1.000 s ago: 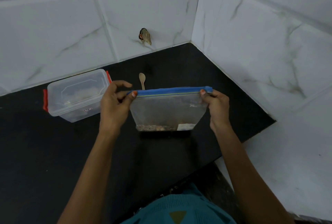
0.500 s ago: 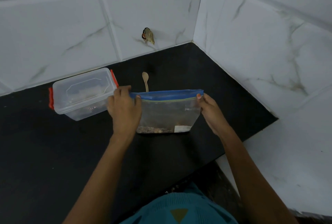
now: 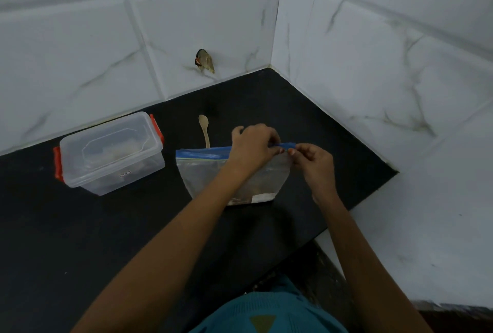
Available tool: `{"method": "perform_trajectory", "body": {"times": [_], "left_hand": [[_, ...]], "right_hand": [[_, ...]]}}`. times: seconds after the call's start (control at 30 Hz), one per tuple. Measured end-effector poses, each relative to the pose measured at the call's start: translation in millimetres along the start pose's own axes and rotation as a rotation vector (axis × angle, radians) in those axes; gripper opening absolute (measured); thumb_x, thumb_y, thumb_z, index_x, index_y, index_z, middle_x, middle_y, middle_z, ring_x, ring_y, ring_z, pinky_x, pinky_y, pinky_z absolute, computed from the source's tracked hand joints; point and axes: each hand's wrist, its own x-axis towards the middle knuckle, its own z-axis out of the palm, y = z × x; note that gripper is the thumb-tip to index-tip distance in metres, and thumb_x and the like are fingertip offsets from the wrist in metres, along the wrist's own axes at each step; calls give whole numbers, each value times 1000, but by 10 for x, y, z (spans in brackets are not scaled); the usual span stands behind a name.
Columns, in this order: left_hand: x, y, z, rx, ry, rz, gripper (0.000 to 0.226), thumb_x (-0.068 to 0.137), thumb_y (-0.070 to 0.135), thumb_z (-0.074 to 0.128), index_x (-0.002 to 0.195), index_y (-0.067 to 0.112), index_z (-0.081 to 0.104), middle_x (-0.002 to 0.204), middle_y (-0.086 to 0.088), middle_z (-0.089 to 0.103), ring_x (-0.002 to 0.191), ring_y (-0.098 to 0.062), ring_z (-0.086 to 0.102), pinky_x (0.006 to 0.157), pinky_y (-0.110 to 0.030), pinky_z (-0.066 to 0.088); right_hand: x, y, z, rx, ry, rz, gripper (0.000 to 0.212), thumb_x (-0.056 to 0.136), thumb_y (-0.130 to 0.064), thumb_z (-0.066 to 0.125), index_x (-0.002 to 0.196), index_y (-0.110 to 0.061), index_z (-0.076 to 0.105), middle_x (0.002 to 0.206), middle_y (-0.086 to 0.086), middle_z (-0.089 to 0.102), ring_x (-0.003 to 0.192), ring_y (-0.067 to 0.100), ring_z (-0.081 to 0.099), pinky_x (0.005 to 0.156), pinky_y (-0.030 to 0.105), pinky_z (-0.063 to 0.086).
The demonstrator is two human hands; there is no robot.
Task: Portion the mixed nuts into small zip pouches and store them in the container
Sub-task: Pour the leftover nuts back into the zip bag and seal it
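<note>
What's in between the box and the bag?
Just bare black counter between the box and the bag, in the head view. The spoon lies farther back.

The zip bag (image 3: 202,175) is clear plastic with a blue closing strip along its top, edged by a thin green line, and a white label (image 3: 262,198) at its lower corner. Under it the counter (image 3: 80,239) is plain black. Left of the bag, the container (image 3: 112,156) is clear with red-orange latches (image 3: 57,163). Behind the bag lies a pale beige spoon (image 3: 204,129), and the wall tiles (image 3: 80,52) are white (veined in grey, like marble).
</note>
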Motion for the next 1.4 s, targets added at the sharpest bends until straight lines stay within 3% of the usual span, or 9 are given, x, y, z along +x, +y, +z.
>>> {"method": "perform_trajectory", "body": {"times": [0.1,0.3,0.43,0.73,0.83,0.93,1.07,1.23,1.4], "left_hand": [[38,-11,-23,-98,-58,32,22,86,30,62,105,19,63,110,1,59,101,-13,55,92,-33,45],[62,9,-11,-95,-70,26,22,89,27,59,107,15,64,104,-2,65,94,-14,59,87,-34,49],[57,31,2,-70,-36,21,24,91,25,55,112,15,63,105,-3,66,95,-14,60,91,-34,47],[33,48,27,-27,-17,33,27,92,26,52,117,16,60,110,-1,64,101,-14,57,93,-29,40],[19,62,39,-25,-20,61,25,92,24,53,114,15,61,107,-2,64,98,-14,57,91,-29,42],[14,67,30,-44,-23,62,24,91,23,54,112,13,60,109,-3,62,98,-14,57,91,-30,44],[10,54,1,-64,-43,41,27,91,24,55,116,13,59,114,-3,60,103,-15,56,92,-30,44],[7,57,27,-4,-12,52,25,93,27,52,114,17,61,106,-1,64,96,-13,57,86,-27,42],[-10,68,12,-111,-18,4,26,90,24,57,114,14,63,108,-3,66,99,-13,59,86,-24,42]], "right_hand": [[28,14,-5,-71,-7,-31,10,88,-8,57,98,-7,60,84,-7,56,76,1,55,62,3,44],[43,-2,32,-66,-45,-18,12,90,-9,53,101,-10,58,85,-9,55,76,0,55,61,3,44],[42,2,-36,44,-41,8,16,86,-12,60,100,-19,61,92,-10,62,86,-1,59,75,12,51],[61,5,-34,-12,-54,-40,19,86,-3,57,82,-21,59,84,-7,59,80,3,57,72,14,48],[78,34,12,-57,-113,-76,13,90,0,47,88,-10,56,82,-1,53,77,10,50,70,19,42],[94,68,62,-123,-90,-126,11,91,1,43,95,-1,53,78,-1,47,71,6,44,63,10,36],[79,40,53,-70,-81,-104,12,91,-1,45,93,-9,54,81,-1,50,73,5,48,64,9,40],[39,-23,-42,95,-130,-22,17,90,-4,50,98,-17,58,94,-7,60,87,-1,58,71,6,47],[67,-77,-44,-33,-76,-29,13,89,-6,54,89,-18,59,84,-10,59,76,-3,58,65,3,46]]}}
